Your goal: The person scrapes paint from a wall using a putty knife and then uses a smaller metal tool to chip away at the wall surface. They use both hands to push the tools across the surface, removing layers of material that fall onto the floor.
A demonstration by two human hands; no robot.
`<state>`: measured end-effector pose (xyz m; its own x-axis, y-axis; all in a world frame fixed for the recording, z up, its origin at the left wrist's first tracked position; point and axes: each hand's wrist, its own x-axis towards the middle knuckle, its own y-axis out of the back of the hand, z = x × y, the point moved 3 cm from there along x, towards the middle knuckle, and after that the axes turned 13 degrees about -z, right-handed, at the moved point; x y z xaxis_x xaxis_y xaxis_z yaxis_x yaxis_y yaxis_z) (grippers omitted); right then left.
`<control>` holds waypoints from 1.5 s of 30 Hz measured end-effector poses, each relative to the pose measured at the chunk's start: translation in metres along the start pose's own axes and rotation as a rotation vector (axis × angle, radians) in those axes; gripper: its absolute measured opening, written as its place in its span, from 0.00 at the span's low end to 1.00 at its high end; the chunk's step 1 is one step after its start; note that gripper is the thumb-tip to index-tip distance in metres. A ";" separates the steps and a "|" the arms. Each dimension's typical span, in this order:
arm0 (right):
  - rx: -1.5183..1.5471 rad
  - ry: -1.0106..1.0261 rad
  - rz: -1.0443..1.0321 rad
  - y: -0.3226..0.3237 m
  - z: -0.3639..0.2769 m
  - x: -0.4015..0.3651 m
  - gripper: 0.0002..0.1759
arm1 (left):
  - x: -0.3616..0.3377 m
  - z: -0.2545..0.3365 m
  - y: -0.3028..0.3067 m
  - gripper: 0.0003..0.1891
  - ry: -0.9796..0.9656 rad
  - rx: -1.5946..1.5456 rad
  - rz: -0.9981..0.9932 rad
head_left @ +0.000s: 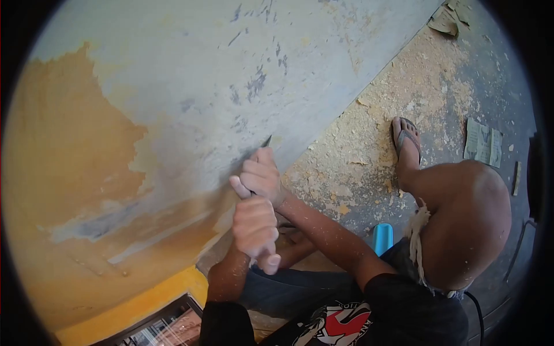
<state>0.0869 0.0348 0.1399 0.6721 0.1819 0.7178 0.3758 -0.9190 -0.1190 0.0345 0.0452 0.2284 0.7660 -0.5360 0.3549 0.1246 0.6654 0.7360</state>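
Both of my hands are closed round one tool, in front of the wall with its scraped grey area. Its dark pointed blade sticks out past my fingers at the wall surface; the handle is mostly hidden in my grip. My right hand is the one nearer the blade. Just below it, my left hand is wrapped in a fist round the lower part. Yellow-orange paint remains on the wall to the left, with a ragged edge.
Paint flakes litter the floor along the wall. A blue object lies near my bent knee. Paper sheets lie beyond my sandalled foot. A framed glossy thing is at the bottom left, and a dark cable at the bottom right.
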 end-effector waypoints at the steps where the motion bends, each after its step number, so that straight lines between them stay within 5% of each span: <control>1: -0.010 -0.038 0.001 0.001 -0.005 0.002 0.21 | 0.001 0.001 0.004 0.23 -0.018 -0.041 0.014; 6: -0.017 -0.006 0.004 -0.005 -0.002 -0.005 0.22 | -0.018 -0.007 0.004 0.18 -0.121 -0.066 0.128; 8: -0.102 -0.087 -0.008 -0.012 0.022 -0.013 0.22 | -0.025 -0.033 0.004 0.13 0.015 -0.101 0.020; 20: 0.002 -0.040 0.051 -0.009 0.009 -0.009 0.24 | -0.024 -0.016 -0.001 0.22 -0.044 -0.042 0.025; 22: -0.047 -0.082 -0.008 -0.009 0.017 -0.003 0.23 | -0.014 -0.019 0.000 0.23 0.070 -0.062 0.064; 24: -0.033 -0.125 -0.004 -0.003 0.010 -0.008 0.23 | 0.000 -0.015 -0.003 0.28 -0.044 -0.093 0.076; 26: 0.015 -0.069 0.025 -0.001 0.002 -0.009 0.22 | -0.004 -0.015 -0.005 0.22 -0.071 -0.079 0.080; 28: -0.080 -0.086 -0.027 -0.016 0.014 -0.023 0.22 | -0.022 -0.039 0.001 0.23 0.130 -0.120 0.107; 32: -0.042 -0.113 0.052 -0.009 0.021 -0.025 0.23 | -0.004 -0.007 -0.018 0.24 -0.033 -0.031 -0.012; 36: -0.049 -0.093 0.023 -0.006 0.025 -0.018 0.22 | -0.013 -0.039 -0.011 0.26 0.088 -0.070 0.060; 40: 0.043 -0.073 0.042 0.001 0.008 -0.020 0.22 | 0.000 -0.009 -0.019 0.26 0.013 -0.018 -0.012; 45: -0.042 -0.135 0.014 -0.009 0.027 -0.033 0.22 | -0.011 -0.041 -0.016 0.28 0.038 -0.044 -0.032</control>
<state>0.0788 0.0469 0.0986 0.7580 0.2117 0.6169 0.3407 -0.9351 -0.0978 0.0500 0.0612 0.1890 0.7846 -0.5376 0.3090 0.1763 0.6712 0.7200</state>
